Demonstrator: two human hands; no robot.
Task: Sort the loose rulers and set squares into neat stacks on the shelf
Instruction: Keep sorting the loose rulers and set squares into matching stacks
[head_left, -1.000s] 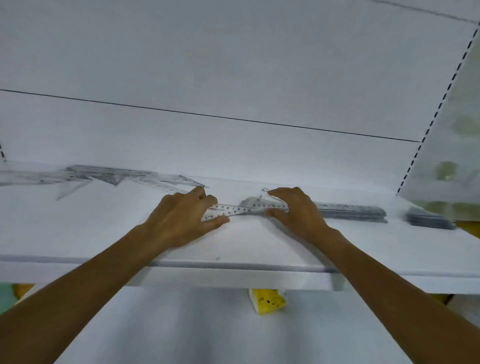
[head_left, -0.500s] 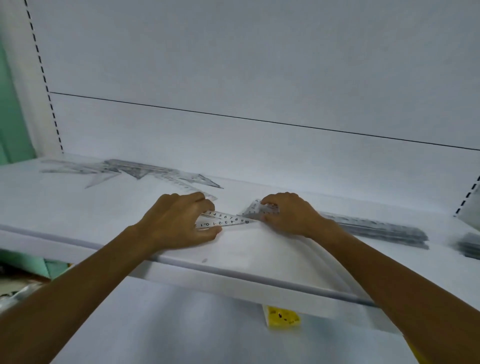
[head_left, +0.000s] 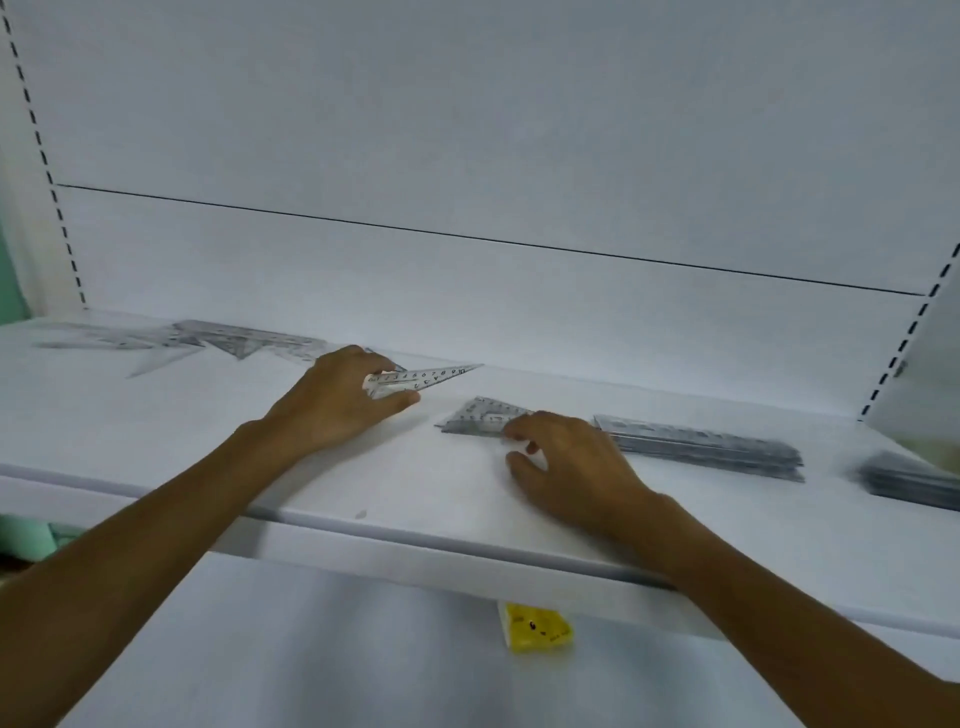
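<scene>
White shelf (head_left: 156, 441), loose set squares (head_left: 234, 340) at back left, set-square pile (head_left: 478, 418) at middle, ruler stack (head_left: 701, 449) beside it, dark stack (head_left: 909, 480) at right edge.

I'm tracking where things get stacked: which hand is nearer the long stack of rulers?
Right. The right hand sits just left of the ruler stack; the left hand, pinching a set square, is farther left.

Blurred loose pile (head_left: 218, 340) left of the gripped set square (head_left: 423, 378); far right, smeared dark stack (head_left: 906, 483), cropped by frame edge.
</scene>
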